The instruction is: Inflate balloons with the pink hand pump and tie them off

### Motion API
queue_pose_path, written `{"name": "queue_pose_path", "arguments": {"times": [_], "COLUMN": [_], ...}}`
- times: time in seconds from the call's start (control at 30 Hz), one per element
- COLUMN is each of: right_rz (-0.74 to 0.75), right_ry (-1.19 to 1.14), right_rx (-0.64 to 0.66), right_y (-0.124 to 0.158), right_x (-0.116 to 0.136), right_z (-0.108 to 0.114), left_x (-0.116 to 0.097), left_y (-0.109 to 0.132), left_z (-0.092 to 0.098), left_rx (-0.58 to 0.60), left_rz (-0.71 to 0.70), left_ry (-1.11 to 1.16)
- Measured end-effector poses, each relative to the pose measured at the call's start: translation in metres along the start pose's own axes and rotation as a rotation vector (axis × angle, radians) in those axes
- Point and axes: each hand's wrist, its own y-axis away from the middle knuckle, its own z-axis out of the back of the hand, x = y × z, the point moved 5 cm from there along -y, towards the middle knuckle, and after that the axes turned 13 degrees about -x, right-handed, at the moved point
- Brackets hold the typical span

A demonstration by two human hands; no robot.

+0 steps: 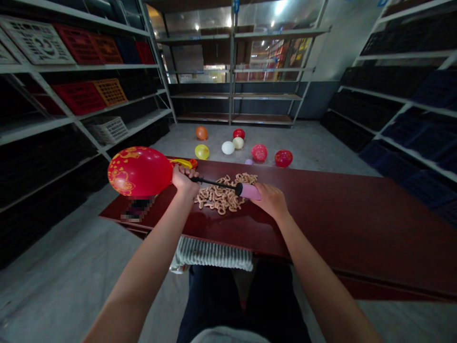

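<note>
My left hand (183, 180) is closed at the neck of an inflated red balloon (141, 170) with yellow printing. The black end of a hand pump (250, 191) enters that same hand, and the balloon's mouth is hidden by the fingers. My right hand (272, 199) is wrapped round the pump's pink barrel, with the black rod extended between both hands. Beneath the rod, a pile of tan curled pieces (221, 196) lies on the dark red table (321, 209). Just beyond my left hand are uninflated yellow and orange balloons (183, 163).
Several inflated balloons, among them a white one (228, 147) and a dark red one (283, 158), lie on the floor past the table. A blurred-out dark object (138, 208) is at the table's left end. Shelves with crates (80, 97) stand on both sides.
</note>
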Motion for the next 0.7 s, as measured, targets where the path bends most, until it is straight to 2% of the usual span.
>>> {"name": "queue_pose_path", "arguments": {"times": [0.13,0.3,0.4,0.53,0.7], "right_rz": [-0.04,-0.141,-0.233,-0.323,-0.43], "right_ry": [-0.022,-0.103,-0.121,-0.139,-0.164], "right_rx": [-0.042,-0.155,-0.198,-0.227,-0.228], "right_y": [-0.001,0.001,0.003,0.004,0.006], "right_x": [-0.002,-0.013,-0.022,-0.029,-0.035], "right_z": [0.001,0.002,0.003,0.004,0.002], "left_x": [-0.005,-0.002,0.006,0.036,0.105], "left_y": [0.006,0.043,0.064,0.081,0.102], "left_z": [-0.026,-0.072,-0.097,-0.12,-0.124], "left_rx": [0.094,0.271,0.339,0.401,0.48], "left_rz": [-0.022,-0.133,-0.151,-0.108,-0.038], "left_ry": [-0.01,-0.005,-0.011,-0.06,-0.142]}}
